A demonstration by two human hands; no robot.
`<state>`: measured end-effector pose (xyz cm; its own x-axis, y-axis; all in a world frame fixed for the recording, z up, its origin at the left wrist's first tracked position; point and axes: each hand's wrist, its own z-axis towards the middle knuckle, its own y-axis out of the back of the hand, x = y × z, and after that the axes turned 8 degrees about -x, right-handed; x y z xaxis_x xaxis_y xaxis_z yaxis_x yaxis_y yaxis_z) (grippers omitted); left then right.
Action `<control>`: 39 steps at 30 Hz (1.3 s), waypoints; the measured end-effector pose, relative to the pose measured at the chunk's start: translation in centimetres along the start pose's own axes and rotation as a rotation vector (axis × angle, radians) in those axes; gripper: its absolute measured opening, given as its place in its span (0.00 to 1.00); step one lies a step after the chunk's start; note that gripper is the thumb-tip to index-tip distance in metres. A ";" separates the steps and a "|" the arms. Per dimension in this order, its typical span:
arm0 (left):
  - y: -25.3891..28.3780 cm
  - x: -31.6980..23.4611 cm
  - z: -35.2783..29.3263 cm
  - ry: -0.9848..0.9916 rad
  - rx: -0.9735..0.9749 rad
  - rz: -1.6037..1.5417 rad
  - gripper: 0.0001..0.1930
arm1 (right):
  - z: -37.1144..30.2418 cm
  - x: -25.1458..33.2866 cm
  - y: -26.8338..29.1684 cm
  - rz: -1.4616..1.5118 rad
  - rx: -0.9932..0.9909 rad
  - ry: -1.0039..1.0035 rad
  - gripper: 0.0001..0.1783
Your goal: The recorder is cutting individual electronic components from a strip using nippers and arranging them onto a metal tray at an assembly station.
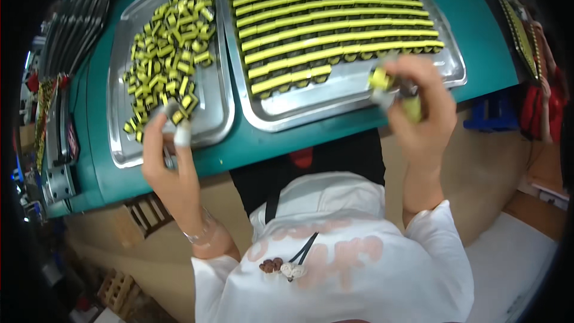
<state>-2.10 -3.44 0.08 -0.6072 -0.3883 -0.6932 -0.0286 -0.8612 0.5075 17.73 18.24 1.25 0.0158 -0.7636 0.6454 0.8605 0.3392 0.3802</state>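
Observation:
At the near edge of a loose pile of small yellow-and-black parts (pixel 167 54), my left hand (pixel 170 155) has its thumb and finger apart, with pale covers on the tips. One small part (pixel 177 117) shows beside these fingertips; whether they touch it I cannot tell. My right hand (pixel 424 98) is closed around a few parts of the same sort, among them a yellow block (pixel 380 78); motion blurs them. It hovers over the near right of a metal tray (pixel 287 107). There, long rows of yellow-topped parts (pixel 335 21) stand side by side, the nearest row being shorter.
The loose pile lies in a second metal tray (pixel 209 107) to the left. Both trays rest on a green tabletop (pixel 490 54). Black curved strips (pixel 75 30) are stacked at the far left. A blue container (pixel 490 113) is below the table's right edge.

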 end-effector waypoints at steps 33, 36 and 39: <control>-1.9 3.2 1.6 -0.113 0.098 0.104 0.19 | -3.3 0.1 -4.9 0.531 0.267 -0.053 0.13; -2.2 2.6 2.0 -0.178 0.090 0.184 0.18 | -3.6 0.1 -6.5 0.500 0.317 0.108 0.15; -2.2 1.8 2.3 -0.252 0.068 0.302 0.17 | -3.2 0.8 -6.7 0.467 0.303 0.120 0.15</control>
<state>-4.90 -1.47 -1.13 -0.7719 -0.5207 -0.3647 0.1333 -0.6935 0.7080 13.60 13.64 -2.92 0.4326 -0.5457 0.7177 0.5642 0.7847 0.2566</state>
